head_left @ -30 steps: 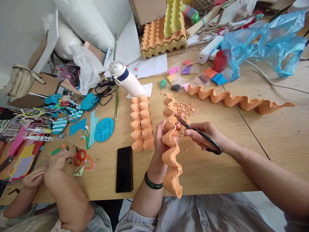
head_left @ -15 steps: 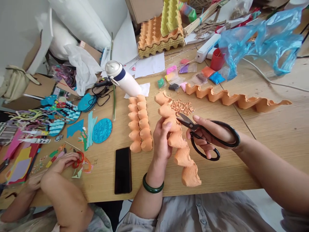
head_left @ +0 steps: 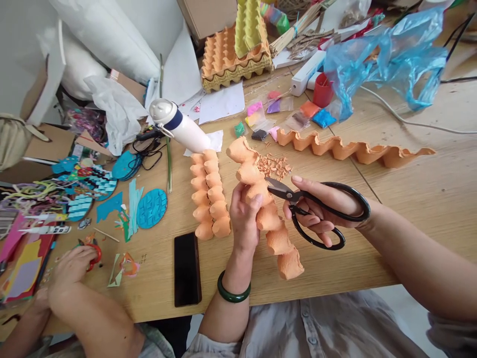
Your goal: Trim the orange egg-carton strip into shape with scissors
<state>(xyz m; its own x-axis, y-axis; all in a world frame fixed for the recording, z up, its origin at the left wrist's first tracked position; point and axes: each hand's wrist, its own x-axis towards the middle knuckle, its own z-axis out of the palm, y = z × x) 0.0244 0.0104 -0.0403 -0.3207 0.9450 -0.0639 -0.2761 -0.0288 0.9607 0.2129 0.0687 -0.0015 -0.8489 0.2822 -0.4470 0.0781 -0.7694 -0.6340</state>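
My left hand (head_left: 246,214) is closed around an orange egg carton strip (head_left: 270,216), a row of several cups held tilted above the table. In my right hand (head_left: 316,206) are black-handled scissors (head_left: 356,196), fingers through the loops. Their blades (head_left: 278,188) touch the strip's right edge, near its upper cups; how far they are parted is hard to see. Beyond the blades lies a heap of orange carton scraps (head_left: 276,165). Two trimmed rows of orange cups (head_left: 210,196) stand side by side to the left. A longer, jagged orange strip (head_left: 346,149) rests at the right.
Left of my arm lies a black phone (head_left: 187,268). A white bottle (head_left: 182,127) leans behind the cup rows. Stacked egg trays (head_left: 231,54), small coloured packets (head_left: 305,114) and a blue plastic bag (head_left: 391,54) are farther back. A co-worker's hand (head_left: 74,263) holds red scissors (head_left: 96,253) at left.
The view has shifted slightly. The scissors stay at the strip's edge, a little farther down it. The co-worker's hand with red scissors has moved left, away from the paper scraps.
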